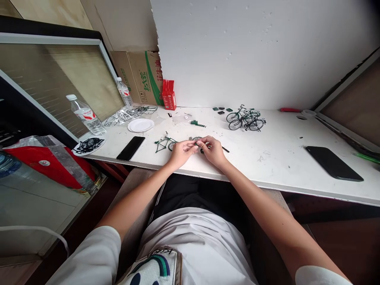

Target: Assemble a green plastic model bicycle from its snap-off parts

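Just above the near edge of the white table [255, 166], my left hand [182, 153] and my right hand [215, 151] meet with fingertips pinched together. Between them is a small dark green part [196, 144], mostly covered by the fingers, so its exact shape is hidden. A green model bicycle frame [165, 141] lies to the left of my left hand, with a small spoked wheel [171, 146] beside it. Another wheel [196, 139] shows partly behind my fingertips. A thin black stick [225, 149] rests right of my right hand.
Model bicycles [246, 118] stand behind to the right. A green piece [197, 123] lies mid-table. Phones lie left [131, 148] and right [334, 163]. White plates [140, 125], part frames [130, 114], a water bottle [86, 114] and a red box [169, 95] stand left.
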Action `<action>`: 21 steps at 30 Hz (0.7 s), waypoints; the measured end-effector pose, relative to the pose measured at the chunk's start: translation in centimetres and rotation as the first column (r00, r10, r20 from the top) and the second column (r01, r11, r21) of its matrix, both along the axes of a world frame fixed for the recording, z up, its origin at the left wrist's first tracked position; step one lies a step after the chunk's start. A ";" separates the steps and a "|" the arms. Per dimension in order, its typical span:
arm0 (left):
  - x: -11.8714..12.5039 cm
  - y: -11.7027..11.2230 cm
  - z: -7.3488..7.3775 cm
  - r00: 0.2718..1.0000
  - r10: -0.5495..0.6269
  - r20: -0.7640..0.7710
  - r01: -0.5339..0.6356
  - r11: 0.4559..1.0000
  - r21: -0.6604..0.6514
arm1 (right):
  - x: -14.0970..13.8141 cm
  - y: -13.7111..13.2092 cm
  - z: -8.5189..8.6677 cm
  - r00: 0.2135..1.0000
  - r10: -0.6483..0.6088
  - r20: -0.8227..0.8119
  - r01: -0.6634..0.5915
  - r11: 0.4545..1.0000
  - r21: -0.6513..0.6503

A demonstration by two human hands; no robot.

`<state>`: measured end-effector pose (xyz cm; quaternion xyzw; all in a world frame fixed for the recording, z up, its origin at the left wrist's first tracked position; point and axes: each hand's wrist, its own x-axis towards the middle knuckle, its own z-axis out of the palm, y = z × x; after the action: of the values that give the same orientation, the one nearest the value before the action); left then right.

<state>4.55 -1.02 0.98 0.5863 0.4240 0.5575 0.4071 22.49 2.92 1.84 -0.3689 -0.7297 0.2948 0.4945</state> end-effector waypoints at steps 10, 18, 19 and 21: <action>-0.8 0.7 -1.3 0.999 -0.005 0.053 0.008 0.998 -0.060 | -0.2 -0.2 0.0 0.996 0.090 0.019 -0.089 0.996 -0.021; -1.0 0.6 -1.4 0.995 0.062 -0.079 -0.059 0.998 0.032 | -0.3 -0.6 0.5 0.994 0.113 -0.005 -0.113 0.992 -0.052; -1.0 0.6 -1.5 0.993 0.076 -0.094 -0.072 0.996 0.045 | -0.3 -0.6 0.5 0.992 0.122 -0.013 -0.123 0.991 -0.059; -1.1 0.6 -1.5 0.988 0.098 -0.117 -0.090 0.993 0.074 | -0.4 -0.6 0.7 0.991 0.133 -0.022 -0.134 0.988 -0.072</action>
<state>3.45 -0.43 -0.56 0.6117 0.4555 0.5541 0.3337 22.13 2.31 2.49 -0.3345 -0.7371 0.3569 0.4663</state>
